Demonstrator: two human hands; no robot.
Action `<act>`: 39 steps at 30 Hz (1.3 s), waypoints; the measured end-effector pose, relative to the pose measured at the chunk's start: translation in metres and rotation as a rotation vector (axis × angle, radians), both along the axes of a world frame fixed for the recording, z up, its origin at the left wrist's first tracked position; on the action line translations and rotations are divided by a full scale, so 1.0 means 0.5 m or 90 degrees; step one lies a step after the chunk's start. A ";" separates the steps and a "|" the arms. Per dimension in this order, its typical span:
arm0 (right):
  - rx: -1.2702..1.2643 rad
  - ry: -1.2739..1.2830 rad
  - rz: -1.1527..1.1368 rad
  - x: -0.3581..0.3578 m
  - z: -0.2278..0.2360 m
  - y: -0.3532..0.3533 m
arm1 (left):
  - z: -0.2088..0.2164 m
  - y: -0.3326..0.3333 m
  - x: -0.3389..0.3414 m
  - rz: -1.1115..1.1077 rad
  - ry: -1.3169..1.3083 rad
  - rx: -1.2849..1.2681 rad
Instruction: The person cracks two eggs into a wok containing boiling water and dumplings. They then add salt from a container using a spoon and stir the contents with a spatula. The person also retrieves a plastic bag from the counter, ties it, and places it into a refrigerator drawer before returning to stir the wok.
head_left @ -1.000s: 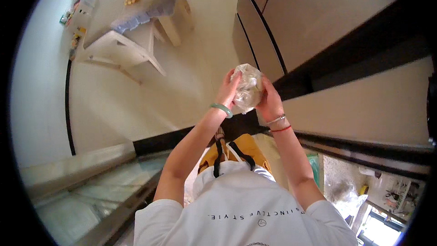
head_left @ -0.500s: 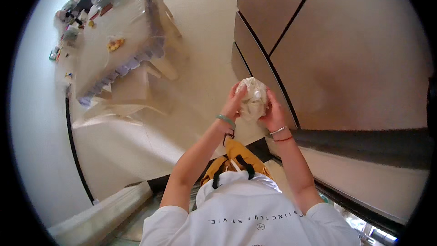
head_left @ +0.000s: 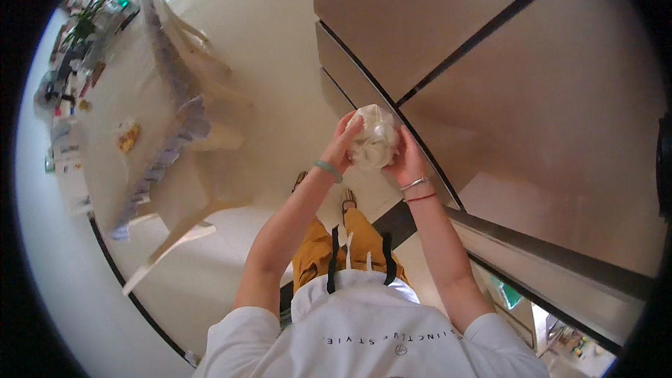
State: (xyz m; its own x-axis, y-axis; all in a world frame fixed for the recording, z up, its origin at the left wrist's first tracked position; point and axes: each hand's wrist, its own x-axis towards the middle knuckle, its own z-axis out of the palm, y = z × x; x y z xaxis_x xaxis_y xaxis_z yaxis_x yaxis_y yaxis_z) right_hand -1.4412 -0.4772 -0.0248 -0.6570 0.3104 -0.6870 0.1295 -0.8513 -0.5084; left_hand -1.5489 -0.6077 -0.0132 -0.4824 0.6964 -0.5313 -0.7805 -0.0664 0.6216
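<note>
Left hand (head_left: 341, 145) and right hand (head_left: 409, 159) are holding translucent bag (head_left: 374, 141) between them, fingers (head_left: 406, 140) curling round opposite sides. Table (head_left: 126, 98) with ruffled cover (head_left: 194, 119) is standing at left.

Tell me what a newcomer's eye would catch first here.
Probably the pale plastic-wrapped bundle near the centre, held between the left hand and right hand. Next, perhaps, the mustard-yellow trousers below it, then the table with a lilac frill at upper left.
</note>
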 end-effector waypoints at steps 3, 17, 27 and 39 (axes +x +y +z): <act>-0.058 -0.013 -0.039 0.002 -0.050 0.006 | -0.023 0.005 -0.024 -0.037 -0.010 -0.006; -0.126 0.087 -0.156 -0.073 -0.210 0.061 | -0.100 0.038 -0.121 -0.180 -0.044 -0.028; -0.072 -0.003 -0.360 -0.069 -0.375 0.096 | -0.066 0.034 -0.146 -0.255 -0.039 0.002; -0.263 0.114 -0.292 -0.059 -0.218 -0.136 | -0.035 -0.078 -0.147 -0.251 -0.090 -0.008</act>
State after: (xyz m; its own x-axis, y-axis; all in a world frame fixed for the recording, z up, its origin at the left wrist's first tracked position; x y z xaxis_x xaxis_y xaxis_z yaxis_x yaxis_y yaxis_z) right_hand -1.4707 -0.5452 -0.1339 -0.6360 0.3202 -0.7022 -0.3513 -0.9302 -0.1060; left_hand -1.6226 -0.6465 -0.0309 -0.1012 0.8064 -0.5826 -0.8227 0.2615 0.5048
